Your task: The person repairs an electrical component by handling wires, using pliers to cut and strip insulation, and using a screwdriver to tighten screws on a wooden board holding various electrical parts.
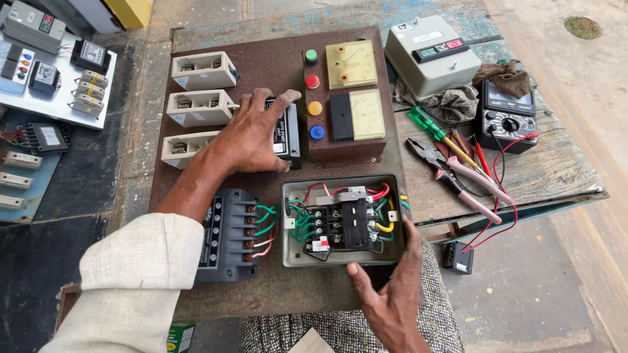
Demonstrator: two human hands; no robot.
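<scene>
A rusty brown metal panel board [268, 72] lies before me with electrical parts mounted on it. My left hand [252, 134] rests on a black rectangular module [288, 134] near the board's middle, fingers spread over it. My right hand [392, 294] grips the lower right corner of an open grey starter box [291, 252] holding a black contactor with green, red and yellow wires. Left of the box sits a black terminal unit [226, 235]. Three cream fuse holders [203, 70] line the left side.
A raised panel carries several coloured round lamps [313, 82] and two cream meters [352, 64]. On the wooden table to the right lie a grey push-button box [432, 55], a green-handled screwdriver [428, 124], pink-handled pliers [458, 173], a black multimeter [507, 117] and rags.
</scene>
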